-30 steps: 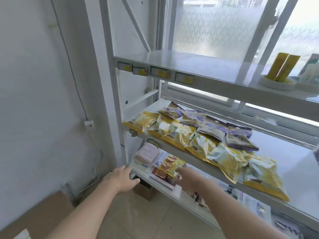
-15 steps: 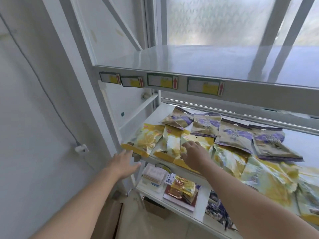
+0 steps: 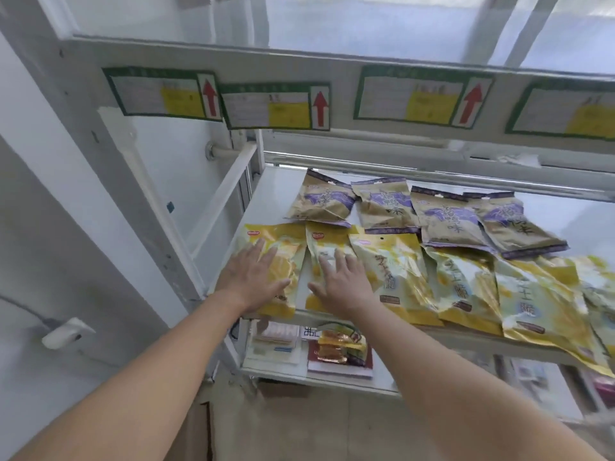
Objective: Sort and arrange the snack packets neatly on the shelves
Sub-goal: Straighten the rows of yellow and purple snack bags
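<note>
Nearest, the left hand [image 3: 253, 277] lies flat, fingers straight, on the first yellow packet [image 3: 289, 244]. The right hand [image 3: 342, 284] presses flat on the second yellow packet [image 3: 327, 239] beside it. Neither hand grips anything. Both packets overhang the front of the middle shelf [image 3: 279, 191], so a careless pull may drop them. Behind lie the purple packets [image 3: 432, 214].
</note>
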